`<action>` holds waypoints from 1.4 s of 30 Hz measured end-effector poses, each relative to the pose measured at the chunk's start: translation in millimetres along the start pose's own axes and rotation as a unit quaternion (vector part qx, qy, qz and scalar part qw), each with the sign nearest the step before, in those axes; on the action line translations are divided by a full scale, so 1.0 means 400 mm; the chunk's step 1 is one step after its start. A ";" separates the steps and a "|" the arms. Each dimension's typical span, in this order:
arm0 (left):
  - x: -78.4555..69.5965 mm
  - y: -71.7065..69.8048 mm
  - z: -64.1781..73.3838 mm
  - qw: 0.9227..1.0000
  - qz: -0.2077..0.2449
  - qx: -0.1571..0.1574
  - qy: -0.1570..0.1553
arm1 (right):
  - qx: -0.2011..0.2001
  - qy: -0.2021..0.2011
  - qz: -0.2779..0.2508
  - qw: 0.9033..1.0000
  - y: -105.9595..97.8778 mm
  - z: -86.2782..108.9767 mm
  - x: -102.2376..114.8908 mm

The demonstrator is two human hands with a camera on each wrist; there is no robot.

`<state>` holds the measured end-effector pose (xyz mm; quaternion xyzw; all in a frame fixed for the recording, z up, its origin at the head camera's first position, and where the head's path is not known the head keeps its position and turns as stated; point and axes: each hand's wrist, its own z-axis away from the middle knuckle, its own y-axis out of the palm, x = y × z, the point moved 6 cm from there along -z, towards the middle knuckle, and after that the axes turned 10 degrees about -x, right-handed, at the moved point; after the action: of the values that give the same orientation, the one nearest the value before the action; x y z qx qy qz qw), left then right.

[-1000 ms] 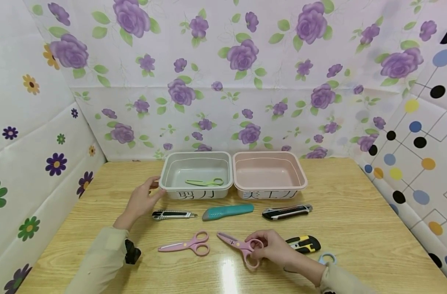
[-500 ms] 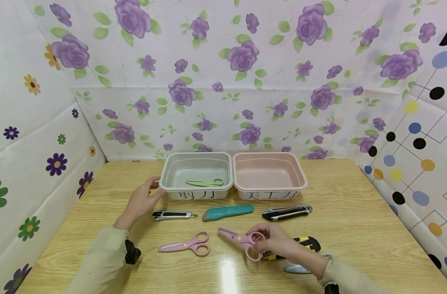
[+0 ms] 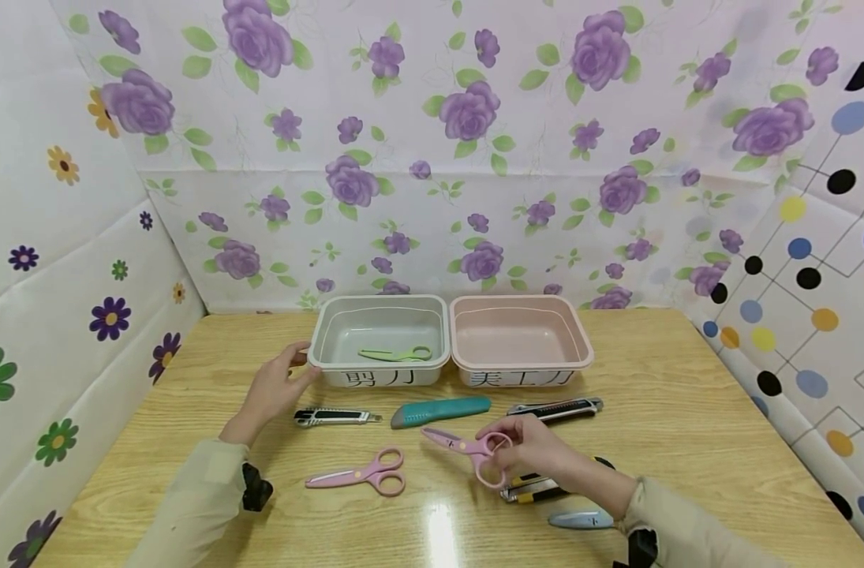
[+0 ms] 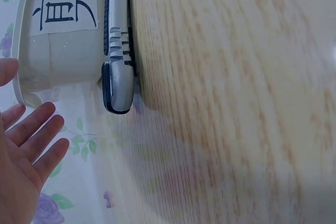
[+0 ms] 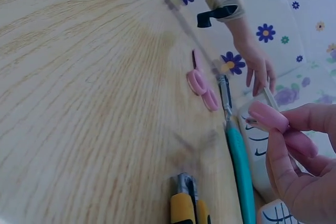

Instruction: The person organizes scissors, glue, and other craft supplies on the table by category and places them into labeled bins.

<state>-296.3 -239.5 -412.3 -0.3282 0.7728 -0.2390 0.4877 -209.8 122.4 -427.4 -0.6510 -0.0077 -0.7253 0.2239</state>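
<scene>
Partly, the right hand (image 3: 538, 454) covers what it holds: thumb and fingers close in a pinch on the handle loops of the pink scissors (image 3: 467, 447), raised above the table (image 3: 687, 410), blades pointing leftward from that hand. The right-wrist view foreshortens those blades almost out of sight. Under the right hand, a yellow-and-black cutter (image 3: 536, 493) is partly hidden; just below its wrist, pale blue scissors (image 3: 581, 520) show only their blade end, the rest lost behind the sleeve. Beyond its fingers, a black-and-silver cutter (image 3: 566, 407) is partly masked too. The left hand (image 3: 275, 390), cut off in its own wrist view, has loosely extended fingers at the side of a grey bin (image 3: 375, 366); how firmly they touch is hard to tell. That smooth, round-cornered bin contains slim green scissors (image 3: 392, 354). A matching pink bin (image 3: 520, 364) adjoins it, farther from the left hand. Nearer that hand lies a ribbed silver cutter (image 3: 335, 416); between the hands are a matte teal cutter (image 3: 442, 411) and another pink pair (image 3: 357, 475), on glossy streaked wood grain.
</scene>
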 end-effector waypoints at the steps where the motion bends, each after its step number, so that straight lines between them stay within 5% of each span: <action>1: 0.000 0.000 0.000 1.000 0.002 0.000 0.000 | -0.001 -0.001 0.001 1.000 -0.001 -0.001 0.003; 42: 0.014 0.006 -0.001 1.000 -0.001 0.005 -0.017 | 0.040 -0.054 -0.013 0.998 -0.011 -0.081 0.149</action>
<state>-299.0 -242.0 -417.0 -0.3306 0.7626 -0.2381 0.5025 -244.8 97.7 -374.9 -0.6793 -0.0571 -0.6913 0.2396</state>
